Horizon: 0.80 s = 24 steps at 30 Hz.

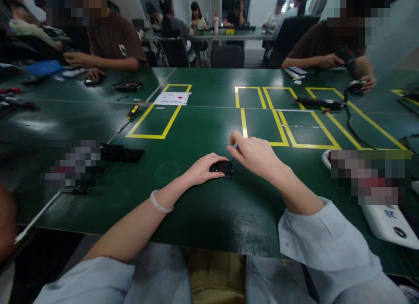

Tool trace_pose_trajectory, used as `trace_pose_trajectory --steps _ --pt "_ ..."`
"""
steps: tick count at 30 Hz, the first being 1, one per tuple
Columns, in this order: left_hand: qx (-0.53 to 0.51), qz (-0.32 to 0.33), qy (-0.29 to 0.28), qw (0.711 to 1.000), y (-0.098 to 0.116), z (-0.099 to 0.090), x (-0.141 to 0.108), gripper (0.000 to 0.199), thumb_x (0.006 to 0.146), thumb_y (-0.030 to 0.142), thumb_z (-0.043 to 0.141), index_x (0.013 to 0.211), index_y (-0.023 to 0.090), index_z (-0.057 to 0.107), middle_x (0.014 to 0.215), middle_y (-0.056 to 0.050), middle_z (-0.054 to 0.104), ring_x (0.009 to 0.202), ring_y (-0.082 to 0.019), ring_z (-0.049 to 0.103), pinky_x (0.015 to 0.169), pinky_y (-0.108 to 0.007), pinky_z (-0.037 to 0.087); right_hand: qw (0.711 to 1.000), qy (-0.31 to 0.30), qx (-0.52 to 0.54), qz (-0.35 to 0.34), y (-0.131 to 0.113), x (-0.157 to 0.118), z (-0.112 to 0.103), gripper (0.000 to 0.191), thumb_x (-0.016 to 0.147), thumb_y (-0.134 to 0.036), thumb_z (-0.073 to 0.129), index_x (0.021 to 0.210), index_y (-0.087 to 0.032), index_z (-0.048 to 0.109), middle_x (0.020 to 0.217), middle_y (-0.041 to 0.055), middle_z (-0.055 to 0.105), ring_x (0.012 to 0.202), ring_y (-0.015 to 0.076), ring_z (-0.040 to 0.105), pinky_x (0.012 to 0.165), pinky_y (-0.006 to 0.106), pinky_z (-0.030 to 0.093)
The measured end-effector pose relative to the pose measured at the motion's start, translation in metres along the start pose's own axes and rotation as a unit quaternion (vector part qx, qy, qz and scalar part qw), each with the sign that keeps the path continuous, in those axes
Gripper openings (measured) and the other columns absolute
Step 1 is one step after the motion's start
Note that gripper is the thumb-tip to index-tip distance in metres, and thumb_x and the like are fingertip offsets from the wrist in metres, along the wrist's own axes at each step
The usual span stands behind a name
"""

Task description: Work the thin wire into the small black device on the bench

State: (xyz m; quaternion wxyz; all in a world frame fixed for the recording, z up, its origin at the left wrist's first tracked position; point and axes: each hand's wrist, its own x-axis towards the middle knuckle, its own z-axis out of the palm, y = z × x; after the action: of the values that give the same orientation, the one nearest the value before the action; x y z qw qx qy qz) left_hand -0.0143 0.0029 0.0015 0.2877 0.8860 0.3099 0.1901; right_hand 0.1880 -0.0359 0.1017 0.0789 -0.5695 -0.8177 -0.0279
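Note:
A small black rectangular object (224, 168) lies on the green table (196, 216) in front of me. My left hand (204, 169) grips it from the left, thumb at the near edge and fingers at the far edge. Just right of and above it is my right hand (250, 151), its fingers pinched on a thin dark piece (232, 160) whose lower end reaches the object's right side. What that thin piece is, I cannot make out.
A yellow-black screwdriver (132, 113) and a white paper (172, 98) lie ahead left. Black items (122, 153) sit at left, a white device (391, 223) at right. A black tool with a cable (321, 103) lies back right. Two people work across the table.

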Motion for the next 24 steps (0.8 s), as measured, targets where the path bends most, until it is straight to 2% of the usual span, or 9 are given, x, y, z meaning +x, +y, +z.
trace_pose_trajectory --steps 6,12,19,24 --pt "0.003 -0.004 0.005 1.0 -0.001 0.0016 0.0 0.044 0.085 0.041 0.063 0.126 0.026 0.055 0.11 -0.005 0.059 0.103 -0.022 0.056 0.091 -0.034 0.043 1.0 -0.013 -0.027 0.006 0.0002 0.0015 0.0017 0.026 0.096 -0.037 0.03 0.107 -0.022 0.049 0.079 0.0053 0.069 0.068 0.0213 0.065 0.052 0.027 0.021" --pt "0.003 -0.006 0.002 1.0 0.0009 0.0 0.0001 0.045 0.085 0.041 0.063 0.126 0.027 0.055 0.11 -0.005 0.058 0.103 -0.023 0.056 0.091 -0.034 0.044 1.0 0.004 -0.017 0.004 0.0003 0.0005 0.0018 0.024 0.094 -0.03 0.033 0.112 -0.021 0.047 0.081 0.0051 0.069 0.066 0.0204 0.064 0.051 0.027 0.021" --pt "0.002 -0.01 0.0 1.0 0.0018 -0.0005 0.0002 0.044 0.085 0.042 0.062 0.126 0.027 0.055 0.112 -0.006 0.059 0.104 -0.024 0.056 0.093 -0.036 0.043 1.0 0.008 0.002 -0.003 -0.0004 0.0001 0.0001 0.029 0.096 -0.043 0.032 0.106 -0.021 0.048 0.079 0.0045 0.069 0.068 0.0208 0.064 0.052 0.027 0.021" --pt "0.002 -0.01 0.0 1.0 0.0012 0.0003 0.0003 0.044 0.085 0.042 0.062 0.126 0.026 0.055 0.11 -0.005 0.059 0.102 -0.023 0.056 0.09 -0.035 0.044 1.0 -0.003 -0.011 0.001 0.0009 0.0008 0.0009 0.028 0.096 -0.041 0.032 0.106 -0.021 0.05 0.078 0.005 0.069 0.067 0.0201 0.064 0.051 0.026 0.02"
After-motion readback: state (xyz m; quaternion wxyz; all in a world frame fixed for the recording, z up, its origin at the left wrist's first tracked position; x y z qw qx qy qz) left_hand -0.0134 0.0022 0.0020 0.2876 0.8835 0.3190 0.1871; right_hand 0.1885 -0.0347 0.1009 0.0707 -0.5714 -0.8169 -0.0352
